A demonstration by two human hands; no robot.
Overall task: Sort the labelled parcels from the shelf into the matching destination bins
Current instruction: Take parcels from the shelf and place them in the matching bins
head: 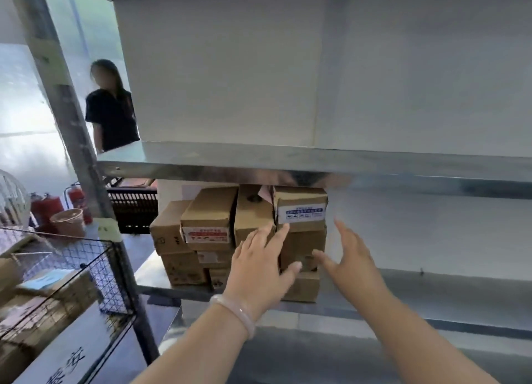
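Both hands reach into the metal shelf [288, 159] with fingers spread and nothing grasped. The left hand [259, 265] lies flat against the stacked cardboard parcels [207, 219], fingertips just below the blue-labelled parcel [300, 208]; the right hand [351, 257] hovers beside the stack's right edge, apart from it.

A white label with a blue band [301, 212] on the top right box and a red-striped label [206, 235] on the box left of it are too blurred to read. Large dark Chinese characters [67, 368] on a sign at near left are cut off.
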